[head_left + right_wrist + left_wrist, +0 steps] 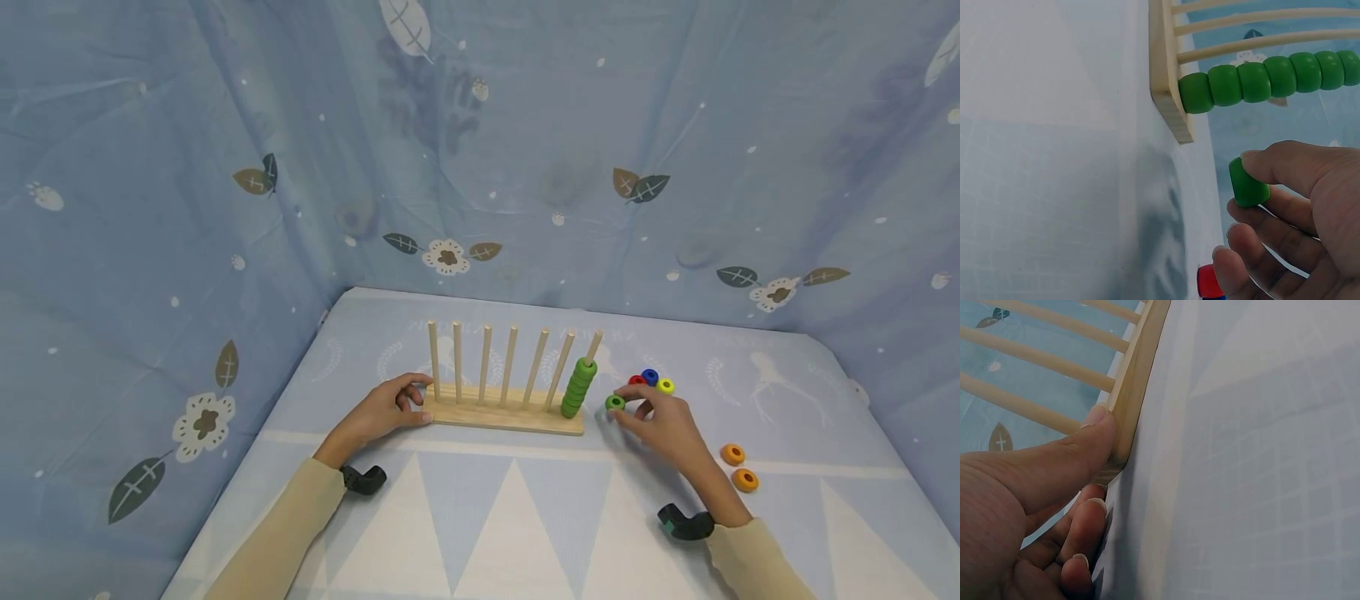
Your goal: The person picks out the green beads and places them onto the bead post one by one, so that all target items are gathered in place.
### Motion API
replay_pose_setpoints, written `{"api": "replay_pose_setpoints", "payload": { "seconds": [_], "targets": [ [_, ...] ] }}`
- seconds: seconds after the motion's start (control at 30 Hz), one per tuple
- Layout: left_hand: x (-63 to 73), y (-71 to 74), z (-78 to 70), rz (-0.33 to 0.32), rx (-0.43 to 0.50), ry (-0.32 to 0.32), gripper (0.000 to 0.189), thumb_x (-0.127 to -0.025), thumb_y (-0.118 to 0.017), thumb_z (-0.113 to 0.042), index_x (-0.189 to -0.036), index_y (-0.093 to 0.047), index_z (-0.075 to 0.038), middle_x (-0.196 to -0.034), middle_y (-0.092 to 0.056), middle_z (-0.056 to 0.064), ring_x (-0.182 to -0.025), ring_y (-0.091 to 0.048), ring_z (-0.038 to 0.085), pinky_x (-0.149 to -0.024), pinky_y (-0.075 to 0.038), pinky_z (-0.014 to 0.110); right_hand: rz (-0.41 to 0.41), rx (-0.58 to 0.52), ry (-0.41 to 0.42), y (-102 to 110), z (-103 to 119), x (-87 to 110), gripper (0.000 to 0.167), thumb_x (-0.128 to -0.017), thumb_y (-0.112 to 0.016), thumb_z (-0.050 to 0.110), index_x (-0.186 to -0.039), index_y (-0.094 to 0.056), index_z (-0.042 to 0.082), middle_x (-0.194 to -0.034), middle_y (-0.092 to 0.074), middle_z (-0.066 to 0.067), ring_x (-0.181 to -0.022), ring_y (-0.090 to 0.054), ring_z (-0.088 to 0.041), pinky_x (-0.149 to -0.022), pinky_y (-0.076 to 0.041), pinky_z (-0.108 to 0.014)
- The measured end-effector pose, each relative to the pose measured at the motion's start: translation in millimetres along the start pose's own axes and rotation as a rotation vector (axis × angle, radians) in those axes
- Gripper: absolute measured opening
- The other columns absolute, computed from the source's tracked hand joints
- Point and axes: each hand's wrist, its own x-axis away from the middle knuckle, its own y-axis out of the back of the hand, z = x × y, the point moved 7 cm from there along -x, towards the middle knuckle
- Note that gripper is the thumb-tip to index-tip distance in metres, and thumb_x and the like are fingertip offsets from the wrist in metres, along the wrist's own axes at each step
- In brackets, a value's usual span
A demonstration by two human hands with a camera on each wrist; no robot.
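Observation:
A wooden peg rack (487, 415) with a row of upright pegs stands on the table. Its rightmost peg carries a stack of several green beads (578, 388); bare wood shows on the other pegs. At the rack's left end, my left hand (386, 410) grips the base, thumb on the front edge in the left wrist view. My right hand (663, 423) pinches a single green bead (1249, 182) between thumb and fingers, just right of the rack and apart from the stack.
Behind the right hand lie a red bead (1209, 281), a blue bead (650, 377) and a yellow bead (665, 386). Two orange beads (732, 454) rest on the table right of the right forearm. A patterned curtain (525, 150) hangs behind the table.

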Motion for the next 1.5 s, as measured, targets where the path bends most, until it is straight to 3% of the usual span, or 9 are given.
{"api": "replay_pose_setpoints", "payload": {
  "seconds": [0.57,0.97,1.2,1.5],
  "targets": [
    [-1.4,0.1,0.2,-0.002,-0.010,0.009,0.064,-0.088,-0.084,-0.014,-0.144,-0.055,-0.010,-0.104,-0.060,0.011,-0.079,-0.054,0.022,-0.072,-0.046,0.032,-0.053,0.043,0.042,13.2,14.8,0.9,0.033,-0.090,-0.083,0.020,-0.119,-0.072,0.011,-0.108,-0.073,-0.006,-0.078,-0.060,-0.018,-0.056,-0.045,-0.028],
    [-0.4,0.2,-0.4,-0.006,-0.009,0.025,0.063,-0.088,-0.084,-0.013,-0.144,-0.055,-0.010,-0.105,-0.059,0.011,-0.078,-0.053,0.022,-0.071,-0.045,0.032,-0.077,0.044,0.064,22.9,22.7,2.3,0.034,-0.089,-0.083,0.019,-0.120,-0.072,0.009,-0.104,-0.070,-0.013,-0.078,-0.061,-0.020,-0.055,-0.046,-0.028],
    [1.5,0.3,-1.8,-0.004,-0.002,-0.007,0.062,-0.089,-0.083,-0.012,-0.144,-0.055,-0.005,-0.105,-0.059,0.014,-0.079,-0.053,0.022,-0.072,-0.046,0.032,-0.117,0.056,0.111,27.3,28.7,3.7,0.033,-0.089,-0.083,0.019,-0.119,-0.073,0.012,-0.095,-0.069,-0.006,-0.074,-0.060,-0.017,-0.056,-0.047,-0.028],
    [0.4,-0.2,0.7,-0.004,-0.007,0.009,0.062,-0.089,-0.084,-0.013,-0.144,-0.055,-0.010,-0.105,-0.059,0.010,-0.079,-0.053,0.023,-0.073,-0.046,0.033,-0.185,0.043,0.192,36.1,40.0,4.8,0.030,-0.090,-0.083,0.021,-0.117,-0.074,0.012,-0.090,-0.070,0.000,-0.073,-0.060,-0.015,-0.057,-0.047,-0.027]
  ]
}}
